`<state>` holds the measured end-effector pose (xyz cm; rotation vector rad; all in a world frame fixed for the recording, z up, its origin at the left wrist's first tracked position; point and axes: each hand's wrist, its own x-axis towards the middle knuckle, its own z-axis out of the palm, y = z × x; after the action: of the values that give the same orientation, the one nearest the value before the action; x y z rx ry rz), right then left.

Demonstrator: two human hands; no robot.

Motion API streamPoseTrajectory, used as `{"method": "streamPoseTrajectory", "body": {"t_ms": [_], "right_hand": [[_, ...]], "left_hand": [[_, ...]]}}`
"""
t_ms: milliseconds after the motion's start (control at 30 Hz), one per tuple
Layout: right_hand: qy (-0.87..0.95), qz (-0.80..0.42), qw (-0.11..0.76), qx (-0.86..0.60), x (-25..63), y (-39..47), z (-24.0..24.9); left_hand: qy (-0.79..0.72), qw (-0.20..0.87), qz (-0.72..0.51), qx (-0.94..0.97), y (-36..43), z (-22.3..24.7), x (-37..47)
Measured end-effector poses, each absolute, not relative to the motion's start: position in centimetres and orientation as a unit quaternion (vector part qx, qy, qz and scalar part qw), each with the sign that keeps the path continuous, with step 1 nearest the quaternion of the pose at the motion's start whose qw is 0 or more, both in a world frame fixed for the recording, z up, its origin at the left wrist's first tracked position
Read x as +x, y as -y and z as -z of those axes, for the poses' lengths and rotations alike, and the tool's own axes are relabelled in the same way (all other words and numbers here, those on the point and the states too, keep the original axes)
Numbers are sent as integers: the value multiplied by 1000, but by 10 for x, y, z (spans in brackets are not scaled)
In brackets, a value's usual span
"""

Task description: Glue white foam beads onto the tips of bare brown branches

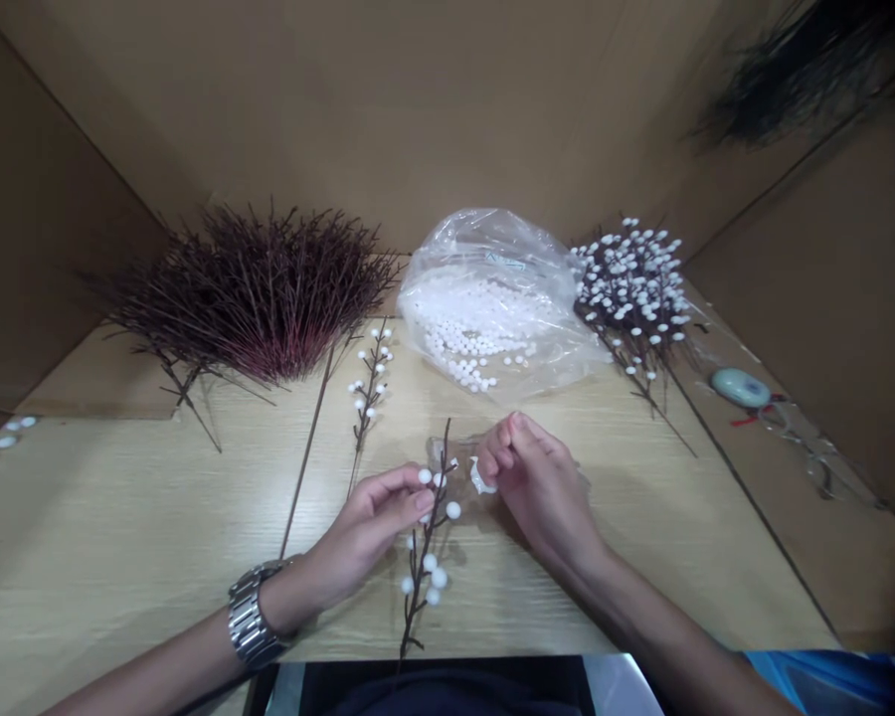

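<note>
A brown artificial twig (416,577) with white berries along it is in my left hand (369,527), pinched between thumb and fingers near its upper part. It stands at a slant above the table, its lower end towards me. Just right of its tip, my right hand (541,482) is closed in a pinch, apart from the twig; what its fingertips hold, if anything, I cannot make out. A small white scrap (479,477) lies by the right fingers. Behind my hands is a clear plastic bag (499,298) with many white foam berries (466,338) inside.
A thick bundle of bare brown twigs (261,298) lies at the back left. One berried twig (371,383) rests left of the bag, and a berried bunch (630,283) right of it. Loose white berries (6,441) lie far left, a pale green oval object (740,387) far right. Cardboard walls (418,109) surround the table.
</note>
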<state>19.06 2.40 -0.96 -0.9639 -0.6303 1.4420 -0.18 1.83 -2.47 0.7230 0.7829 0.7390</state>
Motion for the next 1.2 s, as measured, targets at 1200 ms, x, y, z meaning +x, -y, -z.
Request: {"method": "streamPoseTrajectory", "body": {"t_ms": [1200], "right_hand": [[358, -461, 641, -498, 228, -37, -1]], "left_hand": [[-369, 805, -327, 331, -17, 36, -7]]}}
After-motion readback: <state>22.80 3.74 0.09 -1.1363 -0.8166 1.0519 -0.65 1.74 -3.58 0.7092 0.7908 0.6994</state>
